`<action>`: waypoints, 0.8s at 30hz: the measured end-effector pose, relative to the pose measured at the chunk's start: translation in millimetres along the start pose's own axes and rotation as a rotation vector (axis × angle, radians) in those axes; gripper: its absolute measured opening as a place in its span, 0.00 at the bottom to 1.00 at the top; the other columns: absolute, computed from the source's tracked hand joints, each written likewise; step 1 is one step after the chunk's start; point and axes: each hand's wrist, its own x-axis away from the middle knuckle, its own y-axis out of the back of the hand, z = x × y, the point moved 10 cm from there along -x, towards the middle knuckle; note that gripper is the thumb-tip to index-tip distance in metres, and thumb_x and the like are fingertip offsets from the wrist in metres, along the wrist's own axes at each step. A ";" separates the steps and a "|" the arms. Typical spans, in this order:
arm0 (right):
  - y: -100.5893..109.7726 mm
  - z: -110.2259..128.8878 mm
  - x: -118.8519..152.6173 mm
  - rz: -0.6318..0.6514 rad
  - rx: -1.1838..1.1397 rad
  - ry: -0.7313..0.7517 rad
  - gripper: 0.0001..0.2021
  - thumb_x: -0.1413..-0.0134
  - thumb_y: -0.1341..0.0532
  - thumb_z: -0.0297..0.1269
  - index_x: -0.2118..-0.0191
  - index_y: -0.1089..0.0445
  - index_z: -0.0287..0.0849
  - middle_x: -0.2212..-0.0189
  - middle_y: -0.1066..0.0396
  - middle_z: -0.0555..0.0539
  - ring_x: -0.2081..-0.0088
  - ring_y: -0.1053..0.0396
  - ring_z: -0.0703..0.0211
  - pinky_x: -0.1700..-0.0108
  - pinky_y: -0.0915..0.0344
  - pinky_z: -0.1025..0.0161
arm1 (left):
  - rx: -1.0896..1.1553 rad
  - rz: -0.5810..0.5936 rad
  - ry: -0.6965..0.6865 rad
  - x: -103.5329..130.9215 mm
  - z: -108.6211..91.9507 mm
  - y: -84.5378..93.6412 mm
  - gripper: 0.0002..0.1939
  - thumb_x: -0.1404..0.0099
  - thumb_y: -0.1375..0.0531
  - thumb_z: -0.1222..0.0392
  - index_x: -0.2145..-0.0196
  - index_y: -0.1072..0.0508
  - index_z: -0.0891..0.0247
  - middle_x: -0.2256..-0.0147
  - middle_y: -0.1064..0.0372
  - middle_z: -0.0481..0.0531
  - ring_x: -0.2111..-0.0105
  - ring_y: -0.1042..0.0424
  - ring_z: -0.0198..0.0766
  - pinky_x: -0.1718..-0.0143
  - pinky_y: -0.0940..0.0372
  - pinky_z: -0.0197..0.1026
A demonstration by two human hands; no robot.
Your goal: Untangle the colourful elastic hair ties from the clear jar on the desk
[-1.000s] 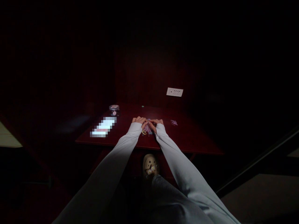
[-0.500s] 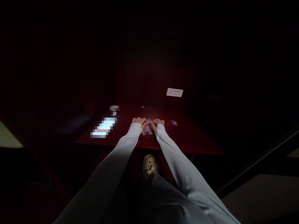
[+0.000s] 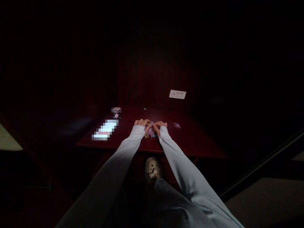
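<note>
On the dark red table [image 3: 190, 139], my left hand [image 3: 142, 123] and my right hand [image 3: 161, 124] face each other a short way apart, over a small loose pile of elastic bands [image 3: 151, 133]. The pile is mostly purple, with some yellow and blue loops. Both hands are closed in a pinch, their fingertips meeting at purple elastic bands [image 3: 152, 123] just beyond the pile. The exact number of bands in the fingers is too small to tell. Right of my right hand lies a separate small heap of purple bands [image 3: 177, 125].
A round clear jar [image 3: 116, 112] with a pink label stands at the back left. Nearer lies a bright pixelated rectangle [image 3: 105, 129]. One green band [image 3: 145, 109] lies near the back wall, which bears a white socket plate [image 3: 177, 94]. A beige clog [image 3: 153, 167] shows below the table edge.
Both hands stay in nearly the same place, with only slight finger movement over the pile. The jar, heap and green band have not moved.
</note>
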 end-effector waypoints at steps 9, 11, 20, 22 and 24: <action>1.8 1.3 0.0 -0.005 -0.049 -0.015 0.13 0.37 0.37 0.45 0.70 0.23 0.46 0.64 0.25 0.43 0.53 0.36 0.49 0.47 0.37 0.53 | -0.017 -0.024 -0.028 0.5 -0.4 -5.0 0.11 0.24 0.44 0.59 0.58 0.20 0.55 0.49 0.20 0.52 0.49 0.32 0.48 0.48 0.43 0.51; 1.5 0.1 0.1 -0.010 -0.049 -0.019 0.15 0.36 0.37 0.47 0.71 0.24 0.46 0.65 0.26 0.44 0.53 0.36 0.48 0.47 0.37 0.53 | -0.021 -0.037 -0.034 -0.8 1.0 -7.7 0.11 0.24 0.44 0.58 0.59 0.20 0.55 0.51 0.20 0.53 0.50 0.33 0.49 0.48 0.43 0.51; -2.1 0.0 -0.1 0.038 -0.018 -0.033 0.15 0.35 0.38 0.46 0.71 0.26 0.46 0.62 0.25 0.45 0.53 0.36 0.50 0.46 0.38 0.53 | 0.008 -0.017 -0.031 -2.1 8.6 -13.6 0.13 0.24 0.43 0.59 0.61 0.19 0.56 0.54 0.19 0.53 0.51 0.32 0.48 0.47 0.43 0.52; -1.4 1.4 0.8 0.042 -0.019 -0.034 0.13 0.36 0.37 0.43 0.71 0.25 0.46 0.62 0.24 0.45 0.53 0.36 0.50 0.46 0.38 0.54 | 0.024 -0.015 -0.037 -1.2 8.9 -12.4 0.13 0.24 0.44 0.59 0.62 0.19 0.56 0.54 0.19 0.53 0.51 0.32 0.48 0.47 0.43 0.53; -0.4 3.4 1.9 0.039 -0.019 -0.029 0.12 0.36 0.37 0.41 0.71 0.25 0.46 0.62 0.24 0.45 0.52 0.36 0.49 0.46 0.39 0.54 | 0.034 -0.012 -0.030 -0.6 10.1 -11.6 0.14 0.24 0.44 0.58 0.61 0.19 0.55 0.53 0.19 0.53 0.51 0.32 0.48 0.47 0.43 0.54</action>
